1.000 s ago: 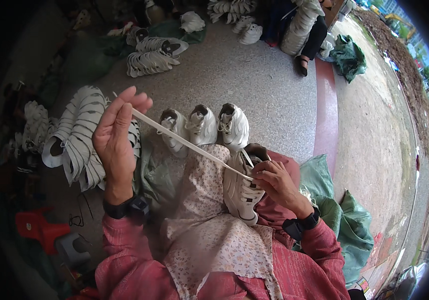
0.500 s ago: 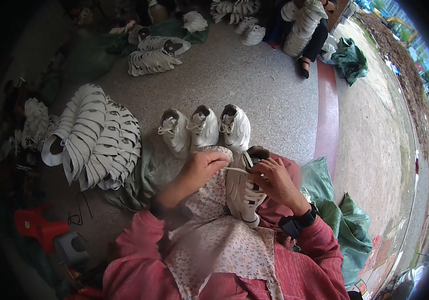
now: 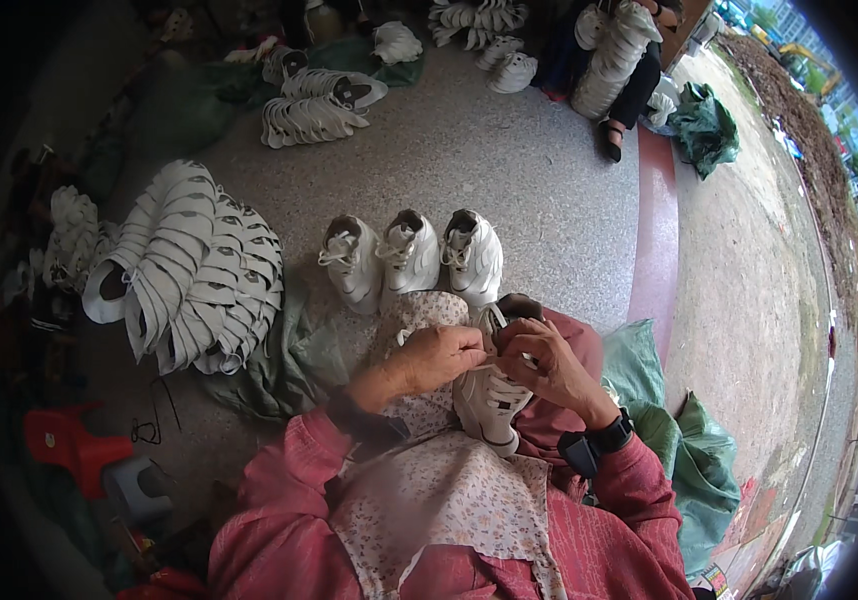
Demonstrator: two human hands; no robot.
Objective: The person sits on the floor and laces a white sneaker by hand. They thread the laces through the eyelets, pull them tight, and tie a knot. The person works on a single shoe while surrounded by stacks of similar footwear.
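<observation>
On my lap, over a floral apron (image 3: 449, 500), rests a white sneaker (image 3: 481, 415) with its toe toward me. Both hands meet above its lacing. My left hand (image 3: 436, 358) is closed, its fingertips pinching a white shoelace (image 3: 490, 364). From the other side my right hand (image 3: 553, 368) also pinches the lace, thumb and forefinger together. My fingers hide part of the shoe's opening and upper lacing. Just beyond my knees stand three white sneakers, the left one (image 3: 351, 268), the middle one (image 3: 410, 262) and the right one (image 3: 473, 262), laces showing.
A large heap of nested white shoe uppers (image 3: 194, 275) lies on the floor at left. Further off is a smaller stack (image 3: 314, 115). A red stool (image 3: 67, 445) stands at lower left. Green sacks (image 3: 694, 460) lie on my right. Another person's leg (image 3: 634, 95) shows at far right.
My left hand has come right and slightly down, up to my right hand. The lace stretched between them before is now mostly hidden in the fingers. The sneaker stays on my lap.
</observation>
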